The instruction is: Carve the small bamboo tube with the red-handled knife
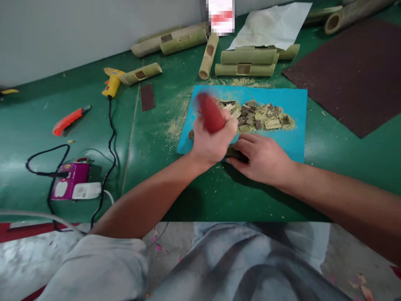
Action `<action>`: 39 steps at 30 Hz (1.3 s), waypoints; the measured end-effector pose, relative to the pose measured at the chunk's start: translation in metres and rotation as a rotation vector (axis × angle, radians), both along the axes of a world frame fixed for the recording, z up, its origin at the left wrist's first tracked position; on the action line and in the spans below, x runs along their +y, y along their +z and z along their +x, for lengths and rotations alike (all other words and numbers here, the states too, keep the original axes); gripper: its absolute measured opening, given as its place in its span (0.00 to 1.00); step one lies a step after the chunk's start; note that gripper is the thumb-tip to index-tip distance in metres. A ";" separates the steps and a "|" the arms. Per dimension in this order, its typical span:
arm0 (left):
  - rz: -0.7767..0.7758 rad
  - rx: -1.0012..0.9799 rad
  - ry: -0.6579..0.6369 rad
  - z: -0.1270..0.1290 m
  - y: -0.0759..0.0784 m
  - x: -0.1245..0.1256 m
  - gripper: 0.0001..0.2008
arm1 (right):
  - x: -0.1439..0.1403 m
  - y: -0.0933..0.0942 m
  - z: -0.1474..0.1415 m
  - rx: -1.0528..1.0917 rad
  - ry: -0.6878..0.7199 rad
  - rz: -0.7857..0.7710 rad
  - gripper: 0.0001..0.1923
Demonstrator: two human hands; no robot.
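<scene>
My left hand [213, 140] is closed around a thick red tool handle [210, 112], blurred at its upper end. The tool's working end is hidden by the hand, so its kind does not show. My right hand [263, 156] grips a dark green bamboo tube [235, 154] lying at the near edge of a blue sheet [294, 144]. Most of the tube is covered by both hands, which are close together. Just beyond them, a heap of bamboo chips and shavings [272, 116] is spread on the sheet.
Bamboo tubes with cut windows [225, 70] lie along the back. To the left are a yellow glue gun [112, 83], an orange utility knife [69, 121] and a purple power adapter [70, 179] with trailing cords. A dark brown sheet [354, 79] covers the right side.
</scene>
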State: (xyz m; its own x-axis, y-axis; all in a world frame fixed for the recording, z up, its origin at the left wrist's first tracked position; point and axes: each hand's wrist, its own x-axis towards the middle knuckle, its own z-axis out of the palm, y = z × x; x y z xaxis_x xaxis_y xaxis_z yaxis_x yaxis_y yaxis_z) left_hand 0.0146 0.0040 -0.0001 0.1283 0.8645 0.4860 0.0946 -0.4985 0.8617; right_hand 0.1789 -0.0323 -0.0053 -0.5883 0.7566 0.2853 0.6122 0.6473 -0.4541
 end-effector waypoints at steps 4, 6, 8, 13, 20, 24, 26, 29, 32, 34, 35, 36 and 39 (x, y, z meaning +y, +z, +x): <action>-0.027 -0.151 0.067 0.001 -0.001 0.001 0.30 | 0.002 0.001 0.001 -0.021 -0.013 0.027 0.09; -0.004 -0.192 0.098 0.002 -0.003 0.004 0.30 | 0.002 0.001 0.001 -0.032 -0.028 0.050 0.09; -0.001 -0.162 0.096 0.002 -0.004 0.006 0.29 | 0.002 0.001 0.001 -0.041 -0.035 0.071 0.09; 0.043 -0.124 0.045 0.003 -0.004 0.005 0.27 | 0.001 0.001 0.000 -0.057 -0.046 0.058 0.09; 0.018 0.006 0.050 0.002 0.001 -0.002 0.23 | 0.000 0.000 0.000 -0.038 -0.037 0.042 0.08; 0.055 0.051 0.033 0.001 0.001 -0.002 0.21 | 0.000 -0.002 0.000 -0.032 -0.036 0.024 0.09; 0.055 0.043 0.031 0.000 0.001 -0.002 0.21 | 0.000 -0.003 0.000 -0.036 -0.041 0.032 0.09; 0.032 0.022 0.015 -0.001 0.002 -0.004 0.23 | 0.000 -0.002 -0.001 -0.039 -0.040 0.051 0.09; 0.025 -0.001 0.029 0.000 0.002 -0.004 0.24 | 0.000 -0.001 -0.001 -0.036 -0.041 0.066 0.09; 0.019 -0.003 0.063 0.002 0.003 -0.003 0.23 | -0.001 -0.001 -0.001 -0.045 -0.043 0.059 0.09; 0.013 0.003 0.078 0.003 0.003 -0.003 0.23 | -0.001 -0.001 -0.001 -0.051 -0.044 0.050 0.08; 0.008 0.009 0.090 0.004 0.003 -0.003 0.22 | -0.001 -0.001 -0.001 -0.056 -0.044 0.038 0.08; 0.004 0.030 0.110 0.006 0.003 -0.002 0.21 | -0.001 -0.002 -0.001 -0.052 -0.047 0.008 0.08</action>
